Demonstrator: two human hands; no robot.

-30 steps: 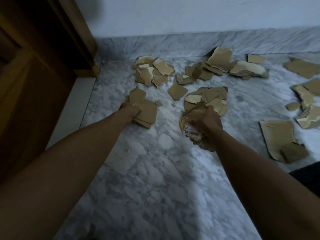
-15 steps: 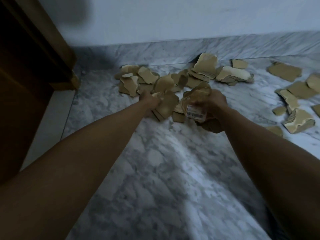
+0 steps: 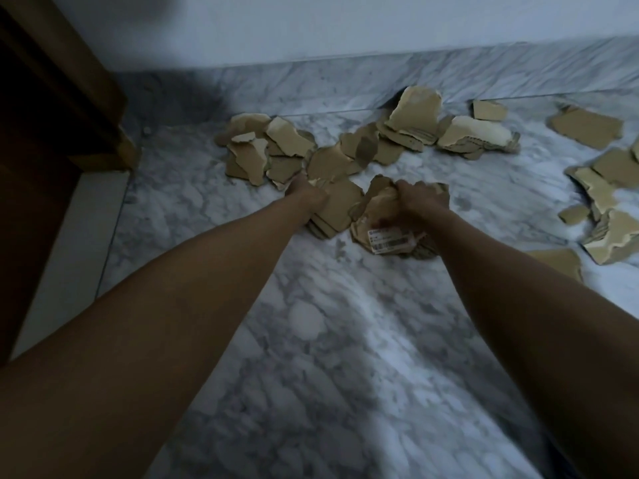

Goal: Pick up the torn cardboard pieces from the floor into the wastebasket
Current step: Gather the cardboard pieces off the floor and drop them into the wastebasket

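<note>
Torn cardboard pieces lie scattered over the marble floor, and both hands are in among them. The left hand grips a flat stack of brown pieces, fingers curled round its far edge; the stack's lower end looks to be just off or touching the floor (hard to tell which). Just beside it, the right hand clutches a crumpled bundle of cardboard, the thumb pressed near a white barcode label that faces the camera.

Beyond the left hand a loose heap of pieces sits near the corner. Further right, another heap rests against the marble skirting, with one large piece tilted up against it. More pieces are spread along the right edge of the view, well apart from the hands, and one flat piece lies partly behind the right forearm.

A dark wooden door frame stands at the left, below a pale wall.
</note>
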